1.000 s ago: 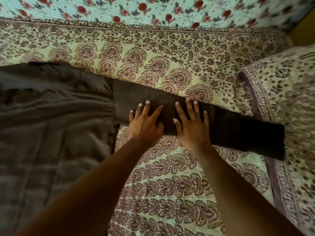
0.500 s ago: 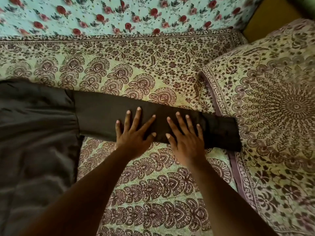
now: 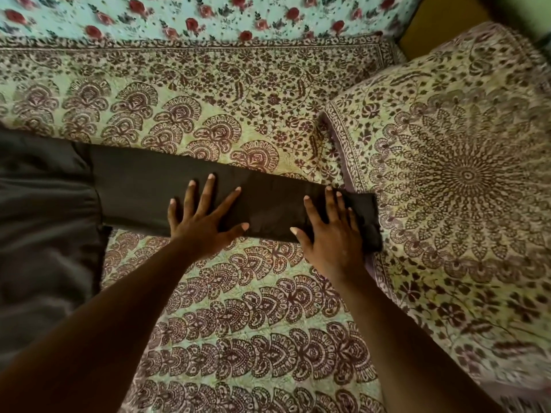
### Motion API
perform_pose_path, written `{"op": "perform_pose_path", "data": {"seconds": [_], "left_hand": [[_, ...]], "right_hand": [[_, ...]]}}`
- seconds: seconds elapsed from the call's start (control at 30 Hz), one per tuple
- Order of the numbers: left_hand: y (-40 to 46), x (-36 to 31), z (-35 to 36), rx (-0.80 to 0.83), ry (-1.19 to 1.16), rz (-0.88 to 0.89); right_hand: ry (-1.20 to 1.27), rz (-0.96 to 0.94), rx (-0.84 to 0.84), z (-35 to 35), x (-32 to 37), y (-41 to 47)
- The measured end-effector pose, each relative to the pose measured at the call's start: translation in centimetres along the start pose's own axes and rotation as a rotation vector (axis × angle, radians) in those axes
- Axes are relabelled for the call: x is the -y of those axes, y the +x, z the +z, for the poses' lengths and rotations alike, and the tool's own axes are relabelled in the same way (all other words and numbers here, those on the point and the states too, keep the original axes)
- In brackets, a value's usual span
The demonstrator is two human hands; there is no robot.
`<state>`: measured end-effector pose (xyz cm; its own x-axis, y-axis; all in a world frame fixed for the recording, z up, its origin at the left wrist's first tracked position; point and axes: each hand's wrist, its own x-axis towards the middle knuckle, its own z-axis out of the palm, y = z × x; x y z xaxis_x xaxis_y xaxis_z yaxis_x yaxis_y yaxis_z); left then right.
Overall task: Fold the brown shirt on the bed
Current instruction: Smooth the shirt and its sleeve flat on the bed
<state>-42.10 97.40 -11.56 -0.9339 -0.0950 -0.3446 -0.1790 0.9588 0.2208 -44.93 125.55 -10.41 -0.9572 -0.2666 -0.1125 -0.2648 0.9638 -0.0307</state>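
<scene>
The brown shirt (image 3: 44,222) lies flat on the bed, its body filling the left side. One long sleeve (image 3: 268,201) stretches straight to the right across the patterned bedspread (image 3: 238,323). My left hand (image 3: 205,219) rests palm down on the middle of the sleeve with fingers spread. My right hand (image 3: 331,234) lies flat on the sleeve close to the cuff, which reaches the edge of the pillow. Neither hand grips the cloth.
A large pillow (image 3: 465,180) in the same paisley print sits at the right, touching the sleeve's end. A floral blue sheet with red roses (image 3: 193,19) runs along the far side. A yellow-brown surface (image 3: 441,28) shows at the top right corner.
Both hands have slid to the right along the sleeve. The right hand moved further, from mid-sleeve to the cuff end, so the hands are now wider apart.
</scene>
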Motion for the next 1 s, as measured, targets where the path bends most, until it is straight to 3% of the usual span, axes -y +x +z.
{"op": "perform_pose_path", "data": {"seconds": [0.2,0.3,0.4,0.47,0.57,0.63,0.7,0.87,1.0], "left_hand": [[0.2,0.1,-0.5,0.1,-0.029,0.001],[0.9,0.4,-2.2,0.189,-0.211,0.005],[0.4,2.9,-4.6,-0.012,-0.452,0.008],[-1.6,5.6,-5.6,-0.231,-0.307,-0.013],[-5.6,10.8,-6.0,-0.464,-0.11,-0.179],[-8.0,14.2,-5.5,-0.488,-0.094,-0.338],[-10.4,17.6,-4.4,-0.461,-0.095,-0.417],[-16.5,21.7,0.3,-0.282,0.073,-0.208],[-20.2,20.0,3.2,-0.221,0.044,-0.06]], "right_hand": [[0.045,0.086,0.006,-0.1,1.9,-0.2],[0.075,0.048,-0.033,-1.2,6.3,1.1],[0.165,-0.153,-0.028,-1.2,11.7,2.5],[0.206,-0.264,0.038,-0.3,14.3,3.1],[0.292,-0.087,0.091,0.4,16.5,3.7],[0.311,0.093,0.08,0.1,17.8,4.0],[0.237,0.099,0.044,-0.3,20.5,4.4],[0.165,-0.437,-0.128,0.1,29.9,5.3],[0.088,-0.732,-0.041,0.7,37.0,6.7]]}}
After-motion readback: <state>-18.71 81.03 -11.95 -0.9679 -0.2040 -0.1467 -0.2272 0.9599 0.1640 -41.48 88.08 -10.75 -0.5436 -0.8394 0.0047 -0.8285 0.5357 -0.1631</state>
